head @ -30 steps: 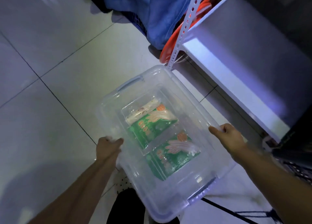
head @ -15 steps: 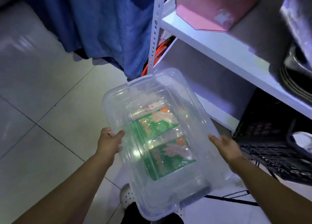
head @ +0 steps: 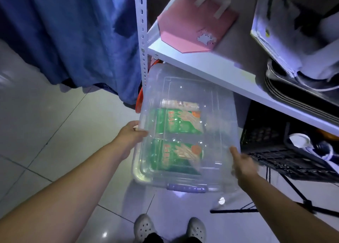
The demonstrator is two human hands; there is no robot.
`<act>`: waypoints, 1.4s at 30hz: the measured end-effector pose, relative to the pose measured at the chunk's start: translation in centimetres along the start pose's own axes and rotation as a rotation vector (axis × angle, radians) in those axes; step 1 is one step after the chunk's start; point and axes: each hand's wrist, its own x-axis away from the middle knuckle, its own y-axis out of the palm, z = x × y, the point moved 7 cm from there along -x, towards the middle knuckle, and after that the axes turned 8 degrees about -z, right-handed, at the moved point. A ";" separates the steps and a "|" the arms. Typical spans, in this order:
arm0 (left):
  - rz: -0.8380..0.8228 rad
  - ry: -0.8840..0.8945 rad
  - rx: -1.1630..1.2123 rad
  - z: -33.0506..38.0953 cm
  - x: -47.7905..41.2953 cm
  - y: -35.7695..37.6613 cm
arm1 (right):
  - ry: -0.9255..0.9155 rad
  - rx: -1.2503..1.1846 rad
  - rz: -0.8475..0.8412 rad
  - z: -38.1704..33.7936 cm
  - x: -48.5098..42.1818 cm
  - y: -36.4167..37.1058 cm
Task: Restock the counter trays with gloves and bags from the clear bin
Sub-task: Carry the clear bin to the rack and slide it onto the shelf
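I hold a clear lidded bin in the air in front of me, above the tiled floor. Through its lid show two green glove packs, one farther and one nearer, with a white packet beyond them. My left hand grips the bin's left rim, thumb on the lid. My right hand grips the right rim near the front corner; it is blurred. A purple latch closes the near end.
A white metal shelf stands ahead on the right, its perforated post beside the bin. On it lie a pink folder and stacked trays. A black crate sits below. Blue cloth hangs left.
I have lifted the bin up from near the floor and turned it clockwise, so it now points straight away from me. My view has risen toward the shelf.
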 end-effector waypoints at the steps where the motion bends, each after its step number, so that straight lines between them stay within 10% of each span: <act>1: -0.004 -0.002 0.002 0.1 -0.2 0.0 | 0.018 -0.008 0.003 0.0 -0.1 0.2; 42: 0.226 -0.018 0.399 7.8 -16.0 6.4 | -0.124 -0.422 -0.101 -11.3 -9.8 7.5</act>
